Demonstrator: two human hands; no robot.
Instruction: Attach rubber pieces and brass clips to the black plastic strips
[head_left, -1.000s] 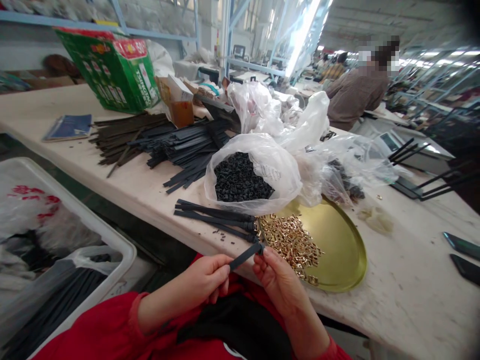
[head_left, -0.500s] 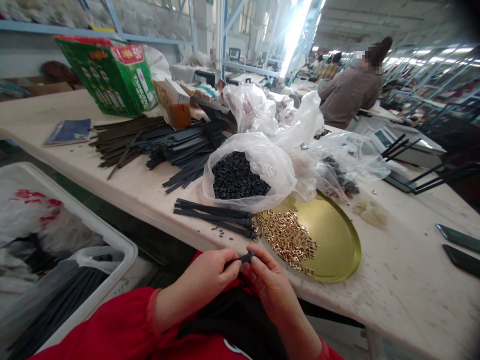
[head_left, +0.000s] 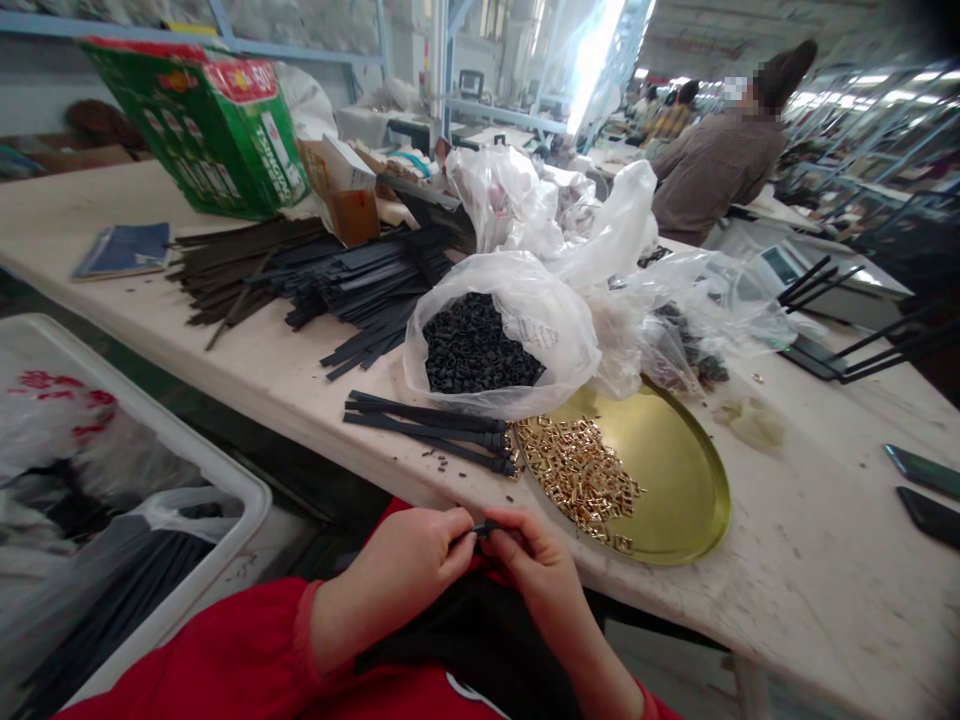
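Observation:
Near the table's front edge, above my lap, my left hand (head_left: pixel 426 552) and my right hand (head_left: pixel 538 562) meet fingertip to fingertip. Both pinch a black strap (head_left: pixel 482 528); only a short piece of it shows between the fingers, and the rest is hidden. Just beyond them lie several finished-looking black straps (head_left: pixel 427 430) with gold buckles at their right ends. To the right, a round gold tray (head_left: pixel 667 480) carries a heap of small gold buckles (head_left: pixel 581 475). Behind it stands an open plastic bag (head_left: pixel 566 365) full of small black loops (head_left: pixel 472 350).
Loose black straps (head_left: pixel 352 280) pile up toward the back left, beside a green carton (head_left: pixel 202 140) and a blue booklet (head_left: pixel 126 248). A white bin (head_left: pixel 259 500) stands at lower left. Two dark phones (head_left: pixel 926 470) lie far right. Another person (head_left: pixel 712 165) sits behind.
My fingertips have drawn closer around the strap, so less of it shows. The right hand has turned slightly and shifted down. The whole view has shifted a little.

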